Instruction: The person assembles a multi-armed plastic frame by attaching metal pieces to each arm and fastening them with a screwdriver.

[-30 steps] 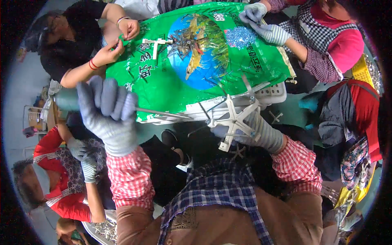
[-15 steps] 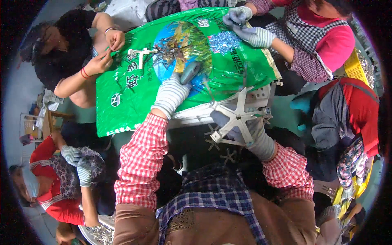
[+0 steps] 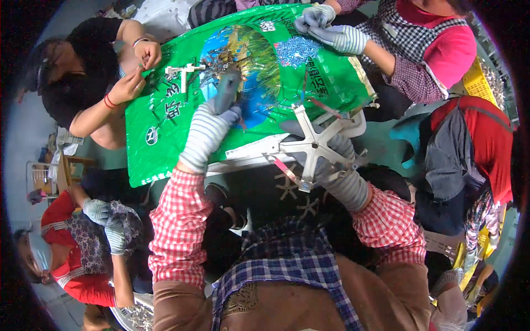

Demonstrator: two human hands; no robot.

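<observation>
My left hand (image 3: 207,129), in a striped glove with grey finger coating, reaches over a green printed sack (image 3: 149,105). Its fingers stretch out, somewhat blurred, to a loose pile of thin dark and brownish pieces (image 3: 221,55); I make out nothing held in them. In its matching glove, my right hand (image 3: 348,185) grips a white star-shaped frame (image 3: 313,144) from below, at the sack's near edge. Small clip-like ends tip the frame's arms, and a pinkish-red strip (image 3: 284,166) hangs from one. The frame hides part of my right fingers.
A white branched piece (image 3: 185,71) and a heap of small blue pieces (image 3: 298,52) lie on the sack. A bare-handed person (image 3: 99,83) works at the left, a gloved person (image 3: 419,49) at the far right. A yellow basket (image 3: 479,85) stands behind that second person.
My left hand has moved left and farther away, up to the dark pile, its fingers straightening. The star-shaped frame has turned and shifted slightly left in my right hand.
</observation>
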